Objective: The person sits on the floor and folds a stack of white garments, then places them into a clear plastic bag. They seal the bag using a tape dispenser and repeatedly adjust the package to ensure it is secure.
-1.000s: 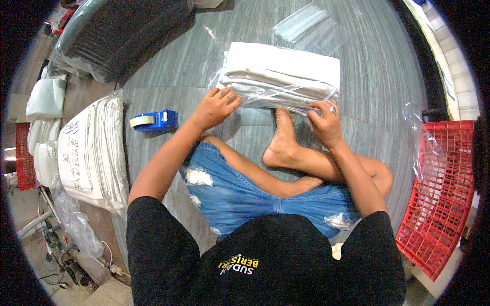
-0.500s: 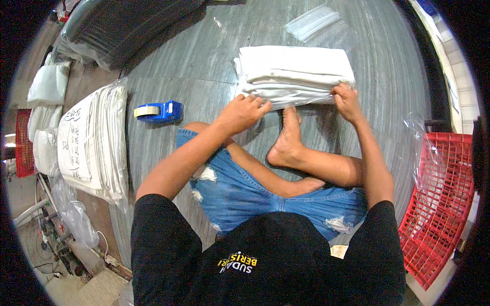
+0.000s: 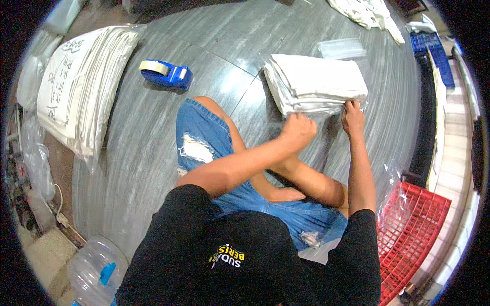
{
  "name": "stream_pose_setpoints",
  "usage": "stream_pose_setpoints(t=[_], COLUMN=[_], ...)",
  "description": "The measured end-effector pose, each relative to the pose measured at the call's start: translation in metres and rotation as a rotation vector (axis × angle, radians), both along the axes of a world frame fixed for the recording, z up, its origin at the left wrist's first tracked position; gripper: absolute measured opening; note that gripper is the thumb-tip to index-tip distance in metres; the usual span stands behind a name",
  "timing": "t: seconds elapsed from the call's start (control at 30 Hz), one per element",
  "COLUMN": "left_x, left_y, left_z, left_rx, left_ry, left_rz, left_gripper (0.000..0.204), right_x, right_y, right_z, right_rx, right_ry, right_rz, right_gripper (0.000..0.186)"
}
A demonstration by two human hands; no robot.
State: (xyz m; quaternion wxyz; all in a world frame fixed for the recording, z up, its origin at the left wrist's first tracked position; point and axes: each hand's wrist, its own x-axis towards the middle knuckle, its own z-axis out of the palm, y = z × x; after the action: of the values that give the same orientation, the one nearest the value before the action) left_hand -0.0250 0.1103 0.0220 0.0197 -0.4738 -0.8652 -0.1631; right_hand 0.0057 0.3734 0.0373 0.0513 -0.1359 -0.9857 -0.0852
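Note:
A stack of folded white cloth (image 3: 319,76) lies on the grey floor in front of my crossed legs, with a clear plastic bag (image 3: 301,108) around it. My left hand (image 3: 299,129) is closed at the near left corner, apparently pinching the edge of the plastic bag. At the near right corner my right hand (image 3: 352,118) grips the same bag with bent fingers, close against the folded cloth. The fingertips of both hands are partly hidden.
A blue tape dispenser (image 3: 167,74) stands left of my knee. Farther left lies a bagged pile of white cloth (image 3: 84,84). Flat clear plastic bags (image 3: 342,48) lie behind the stack, and loose white cloth (image 3: 368,14) is at the far right. A red basket (image 3: 416,229) stands near right.
My view has swung to the right. The stack is now turned at an angle, and my left hand has closed into a fist nearer its corner; my right hand stays at the right corner.

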Motion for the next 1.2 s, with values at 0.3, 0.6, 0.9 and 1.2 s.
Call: stream_pose_setpoints(t=[0.3,0.6,0.9,1.2], left_x=[-0.1,-0.072,0.011,0.057], left_y=[-0.029,-0.012,-0.002,-0.003], left_z=[0.022,-0.041,0.013,0.01], left_rx=[0.763,1.077,0.905,0.731], left_ry=[-0.576,-0.806,-0.324,-0.617], left_rz=[0.931,0.718,-0.068,-0.331], left_gripper=[0.098,0.086,0.059,0.043], right_x=[-0.029,-0.067,-0.022,0.034], right_y=[-0.058,-0.095,-0.01,-0.014], right_z=[0.013,-0.046,-0.037,-0.037], right_rx=[-1.817,-2.054,-2.418,-2.304], right_ry=[0.504,0.774,0.372,0.093], right_rz=[-0.975,-0.538,-0.31,-0.571], right_gripper=[0.072,0.066,0.061,0.06])
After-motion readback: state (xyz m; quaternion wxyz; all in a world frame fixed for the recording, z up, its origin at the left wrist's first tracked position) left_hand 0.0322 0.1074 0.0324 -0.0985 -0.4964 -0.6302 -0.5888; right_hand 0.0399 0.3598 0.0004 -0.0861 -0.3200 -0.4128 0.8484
